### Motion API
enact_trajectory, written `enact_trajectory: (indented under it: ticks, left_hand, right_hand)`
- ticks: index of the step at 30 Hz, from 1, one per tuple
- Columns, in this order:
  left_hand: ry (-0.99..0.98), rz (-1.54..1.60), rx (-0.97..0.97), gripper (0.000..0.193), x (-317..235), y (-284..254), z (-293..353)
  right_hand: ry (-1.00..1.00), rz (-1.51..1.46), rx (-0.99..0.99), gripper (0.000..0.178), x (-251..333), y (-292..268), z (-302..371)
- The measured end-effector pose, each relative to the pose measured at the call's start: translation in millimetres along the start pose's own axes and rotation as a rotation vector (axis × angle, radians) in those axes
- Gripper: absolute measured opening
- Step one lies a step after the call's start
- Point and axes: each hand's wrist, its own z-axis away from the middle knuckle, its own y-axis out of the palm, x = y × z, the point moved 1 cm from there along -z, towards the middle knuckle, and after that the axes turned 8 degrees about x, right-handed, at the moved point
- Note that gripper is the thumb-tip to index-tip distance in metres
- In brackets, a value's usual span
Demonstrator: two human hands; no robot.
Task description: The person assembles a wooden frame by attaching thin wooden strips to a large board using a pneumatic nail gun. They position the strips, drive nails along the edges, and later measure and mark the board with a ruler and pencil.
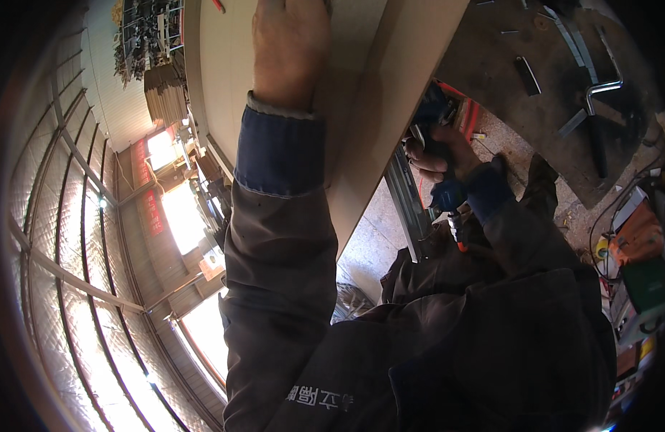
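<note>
My left hand (289, 43) lies flat against a large pale wooden board (390, 93) that runs from the top of the view down toward my body, its fingers cut off by the top edge. My right hand (437, 155) is wrapped around the grip of a dark blue power drill (439, 119), held just under the right edge of the board. The drill's front end is hidden behind my hand and the board. A grey metal rail (404, 194) runs along the board's underside next to the drill.
A dirty floor (519, 43) with metal strips (571, 39) and a bent metal handle (602, 90) lies at the upper right. Orange and green tool cases (642, 245) sit at the right edge. A curved quilted roof with bright windows (185, 216) fills the left.
</note>
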Motion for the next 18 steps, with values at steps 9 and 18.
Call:
enact_trajectory:
  ticks: [9, 18]
  left_hand:
    - [0.087, 0.001, -0.004, 0.041, 15.6, 5.3, -5.6]
    - [0.174, -0.585, 0.104, 0.039, 23.5, -18.5, -0.3]
  right_hand:
    - [0.08, -0.067, 0.021, 0.054, -20.0, -29.1, 11.9]
    - [0.122, -0.094, -0.113, 0.047, -50.3, -25.5, 20.0]
